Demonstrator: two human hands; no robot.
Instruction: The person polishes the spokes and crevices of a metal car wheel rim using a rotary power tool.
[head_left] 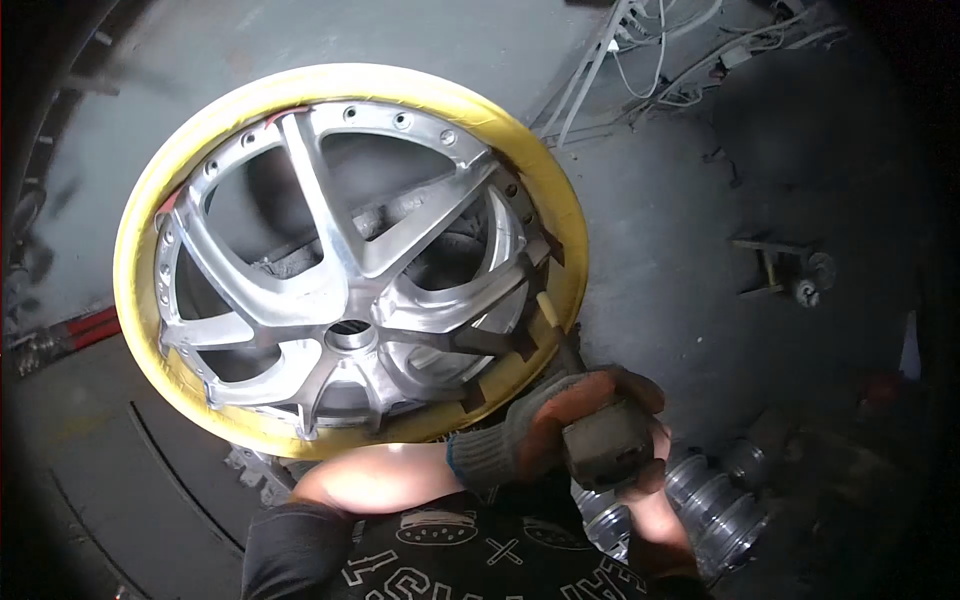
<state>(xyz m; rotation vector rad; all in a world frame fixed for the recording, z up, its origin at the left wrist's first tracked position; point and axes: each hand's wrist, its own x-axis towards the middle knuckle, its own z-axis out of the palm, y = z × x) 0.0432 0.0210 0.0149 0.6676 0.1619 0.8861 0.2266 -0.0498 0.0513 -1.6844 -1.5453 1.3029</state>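
Observation:
A silver multi-spoke alloy wheel (350,285) fills the left and middle of the head view, its outer lip wrapped in yellow covering (150,270). My left hand (545,420), in a grey glove with orange coating, reaches across and wraps round a dark die grinder (605,445). The grinder's thin shaft points up toward the lower right of the wheel. Its pale yellow tip (547,308) is by the rim's inner edge; contact I cannot make out. Behind the grinder body, my right hand (655,460) grips it, with its fingers partly hidden.
Several shiny metal wheel parts (715,505) lie at the lower right. A small metal stand-like object (785,265) is on the grey floor at right. Loose cables (660,60) run along the top right. Red bars (80,335) lie at the far left.

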